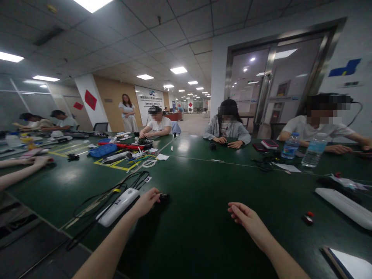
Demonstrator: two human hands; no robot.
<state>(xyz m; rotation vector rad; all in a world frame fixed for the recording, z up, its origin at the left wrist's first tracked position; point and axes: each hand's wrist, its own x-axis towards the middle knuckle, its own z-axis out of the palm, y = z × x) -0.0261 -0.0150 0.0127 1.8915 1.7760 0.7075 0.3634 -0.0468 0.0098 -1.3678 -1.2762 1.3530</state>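
My left hand (148, 200) is over the dark green table, its fingers closed at the edge of a small black object (165, 197). The exact kind of that object is too small and dark to tell. To the right, my right hand (241, 213) hovers above bare tabletop with thumb and fingers drawn together in a loose pinch. Whether anything small sits between those fingertips is hidden. Beside my left forearm lies a white power bank-like block (118, 207) marked with a 2. A small red-and-black piece (308, 218) rests right of my right hand.
Black cables (100, 195) run around the white block. A blue tray (103, 150), wires and tools lie at the far left. Across the table, several people work; water bottles (314, 150) stand near the right one. A long white case (344, 207) and a notebook (350, 263) lie at right.
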